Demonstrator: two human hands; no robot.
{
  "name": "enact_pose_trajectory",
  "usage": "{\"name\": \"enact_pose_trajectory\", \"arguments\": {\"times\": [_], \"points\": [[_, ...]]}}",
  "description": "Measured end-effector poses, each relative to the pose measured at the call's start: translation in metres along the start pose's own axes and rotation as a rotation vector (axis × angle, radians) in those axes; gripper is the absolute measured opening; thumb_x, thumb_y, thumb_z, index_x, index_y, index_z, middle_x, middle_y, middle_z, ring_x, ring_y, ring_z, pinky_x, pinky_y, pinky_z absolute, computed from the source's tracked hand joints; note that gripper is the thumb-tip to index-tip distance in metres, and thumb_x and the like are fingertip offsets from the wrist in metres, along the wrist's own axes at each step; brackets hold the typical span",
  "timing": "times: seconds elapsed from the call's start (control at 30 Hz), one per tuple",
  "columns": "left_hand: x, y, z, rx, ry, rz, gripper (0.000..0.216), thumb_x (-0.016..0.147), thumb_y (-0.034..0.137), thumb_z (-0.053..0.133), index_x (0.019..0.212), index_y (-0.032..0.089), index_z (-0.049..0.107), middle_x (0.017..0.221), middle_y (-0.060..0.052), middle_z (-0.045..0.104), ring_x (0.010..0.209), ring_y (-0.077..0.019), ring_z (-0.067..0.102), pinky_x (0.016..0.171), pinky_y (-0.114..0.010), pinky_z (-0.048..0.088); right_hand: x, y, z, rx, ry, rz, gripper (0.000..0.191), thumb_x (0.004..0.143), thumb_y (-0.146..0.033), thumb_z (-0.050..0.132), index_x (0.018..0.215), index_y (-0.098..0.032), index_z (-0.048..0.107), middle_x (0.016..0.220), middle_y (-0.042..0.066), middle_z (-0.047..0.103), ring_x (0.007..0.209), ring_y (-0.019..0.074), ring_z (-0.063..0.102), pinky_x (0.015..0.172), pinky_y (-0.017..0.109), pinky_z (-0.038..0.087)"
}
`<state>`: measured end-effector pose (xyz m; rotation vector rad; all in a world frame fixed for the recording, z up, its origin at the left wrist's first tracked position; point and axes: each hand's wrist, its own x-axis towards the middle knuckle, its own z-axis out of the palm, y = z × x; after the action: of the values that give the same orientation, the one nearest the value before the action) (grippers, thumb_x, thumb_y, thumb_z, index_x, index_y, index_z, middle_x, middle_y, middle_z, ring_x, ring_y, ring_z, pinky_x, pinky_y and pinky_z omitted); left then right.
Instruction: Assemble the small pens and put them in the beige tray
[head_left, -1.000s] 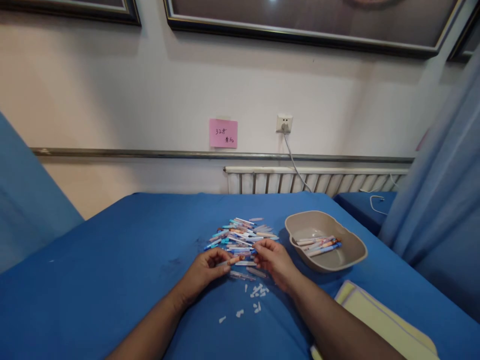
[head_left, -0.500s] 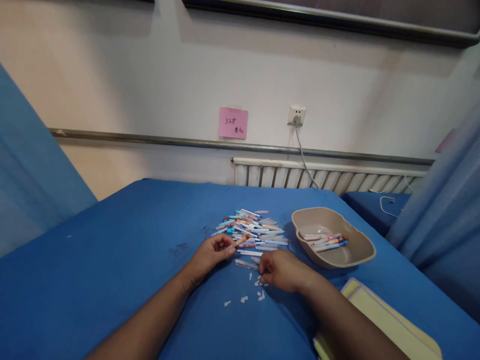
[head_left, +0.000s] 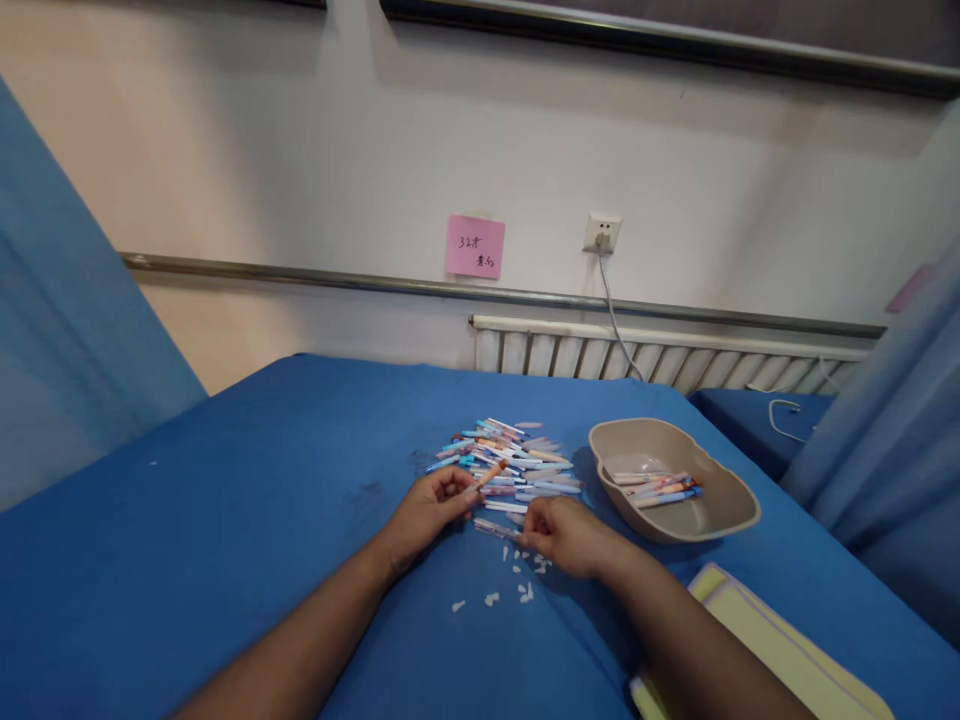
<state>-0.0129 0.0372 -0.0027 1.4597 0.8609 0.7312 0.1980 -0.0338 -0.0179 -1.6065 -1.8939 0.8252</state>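
Note:
My left hand [head_left: 435, 500] is closed on an orange pen [head_left: 491, 475], its tip pointing up to the right, over the near edge of a pile of pens [head_left: 517, 455]. To the right, my right hand [head_left: 562, 533] has its fingers pinched together; whatever is between them is too small or hidden to tell. Its fingertips are by the end of a clear pen part [head_left: 495, 528] lying on the blue cloth. Small white pieces [head_left: 525, 592] are scattered just below the right hand.
A beige tub [head_left: 720, 515] holding several pens stands right of the pile on the blue-covered table [head_left: 247, 480]. Yellow folded material [head_left: 772, 630] lies at the front right, partly under my right forearm. Behind are a radiator [head_left: 555, 352] and a wall socket [head_left: 602, 233].
My right hand has moved slightly away from me, off the small white pieces to the end of the clear pen part. My left hand still holds the orange pen. The view shifts slightly.

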Motion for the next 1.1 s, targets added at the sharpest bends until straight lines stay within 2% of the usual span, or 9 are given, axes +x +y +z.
{"name": "enact_pose_trajectory", "arguments": {"times": [0.13, 0.23, 0.3, 0.4, 0.57, 0.67, 0.8, 0.97, 1.1], "points": [[-0.008, 0.003, 0.015, 0.014, 0.002, 0.041, 0.028, 0.070, 0.040, 0.068, 0.083, 0.016, 0.059, 0.066, 0.003, 0.058, 0.053, -0.0091, 0.047, 0.050, -0.019, 0.034, 0.005, -0.004, 0.001, 0.343, 0.027, -0.008, 0.026, 0.074, -0.040, 0.062, 0.065, -0.017, 0.056, 0.052, -0.005, 0.049, 0.049, 0.0082, 0.038, 0.049, 0.020, 0.028], [-0.012, 0.002, 0.025, 0.020, -0.074, 0.116, 0.029, 0.067, 0.036, 0.071, 0.087, 0.016, 0.064, 0.086, -0.003, 0.065, 0.079, -0.0170, 0.056, 0.069, -0.025, 0.041, 0.005, -0.009, 0.003, 0.564, -0.084, -0.003, 0.036, 0.074, -0.051, 0.061, 0.065, -0.017, 0.053, 0.046, -0.007, 0.041, 0.042, 0.0065, 0.033, 0.043, 0.019, 0.024], [-0.014, 0.000, 0.029, 0.019, -0.105, 0.126, 0.027, 0.068, 0.036, 0.071, 0.084, 0.015, 0.066, 0.088, -0.004, 0.065, 0.084, -0.0191, 0.056, 0.076, -0.027, 0.041, 0.004, -0.011, 0.006, 0.673, -0.165, 0.014, 0.039, 0.073, -0.055, 0.061, 0.066, -0.018, 0.052, 0.043, -0.009, 0.038, 0.038, 0.0056, 0.030, 0.040, 0.019, 0.021], [-0.015, -0.002, 0.030, 0.009, -0.087, 0.097, 0.026, 0.067, 0.038, 0.071, 0.075, 0.014, 0.064, 0.072, -0.001, 0.061, 0.068, -0.0139, 0.053, 0.065, -0.024, 0.040, 0.003, -0.013, 0.010, 0.791, -0.194, 0.039, 0.040, 0.070, -0.055, 0.064, 0.065, -0.018, 0.050, 0.044, -0.009, 0.038, 0.037, 0.0046, 0.029, 0.038, 0.018, 0.021], [-0.016, 0.001, 0.028, -0.038, -0.024, -0.002, 0.031, 0.068, 0.044, 0.070, 0.072, 0.015, 0.057, 0.053, 0.006, 0.050, 0.044, -0.0064, 0.039, 0.045, -0.019, 0.027, 0.003, -0.016, 0.009, 0.989, -0.195, 0.097, 0.039, 0.069, -0.054, 0.065, 0.070, -0.017, 0.055, 0.050, -0.009, 0.038, 0.038, 0.0041, 0.028, 0.037, 0.018, 0.021], [-0.014, 0.002, 0.026, -0.059, -0.005, -0.021, 0.033, 0.068, 0.045, 0.069, 0.073, 0.016, 0.055, 0.050, 0.007, 0.049, 0.041, -0.0056, 0.037, 0.043, -0.018, 0.025, 0.004, -0.015, 0.009, 0.964, -0.145, 0.070, 0.037, 0.069, -0.053, 0.065, 0.070, -0.017, 0.056, 0.047, -0.009, 0.037, 0.038, 0.0049, 0.029, 0.038, 0.018, 0.022], [-0.013, 0.000, 0.024, -0.066, 0.007, -0.026, 0.034, 0.068, 0.046, 0.069, 0.075, 0.016, 0.054, 0.049, 0.007, 0.049, 0.039, -0.0048, 0.036, 0.042, -0.018, 0.024, 0.007, -0.015, 0.012, 0.802, 0.013, 0.014, 0.032, 0.065, -0.045, 0.071, 0.073, -0.017, 0.059, 0.050, -0.008, 0.043, 0.042, 0.0054, 0.032, 0.043, 0.019, 0.024], [-0.013, -0.002, 0.024, -0.082, -0.025, -0.037, 0.036, 0.066, 0.046, 0.070, 0.077, 0.016, 0.055, 0.050, 0.007, 0.049, 0.040, -0.0052, 0.037, 0.042, -0.017, 0.025, 0.010, -0.017, 0.014, 0.647, 0.227, -0.089, 0.023, 0.064, -0.038, 0.071, 0.067, -0.017, 0.063, 0.053, -0.006, 0.042, 0.051, 0.0082, 0.036, 0.049, 0.021, 0.029], [-0.012, -0.004, 0.024, -0.089, -0.027, -0.044, 0.034, 0.067, 0.044, 0.070, 0.078, 0.016, 0.055, 0.049, 0.007, 0.049, 0.039, -0.0048, 0.037, 0.041, -0.017, 0.025, 0.010, -0.016, 0.016, 0.566, 0.281, -0.120, 0.019, 0.068, -0.037, 0.068, 0.072, -0.018, 0.066, 0.053, -0.005, 0.041, 0.051, 0.0094, 0.036, 0.049, 0.022, 0.029]]}}
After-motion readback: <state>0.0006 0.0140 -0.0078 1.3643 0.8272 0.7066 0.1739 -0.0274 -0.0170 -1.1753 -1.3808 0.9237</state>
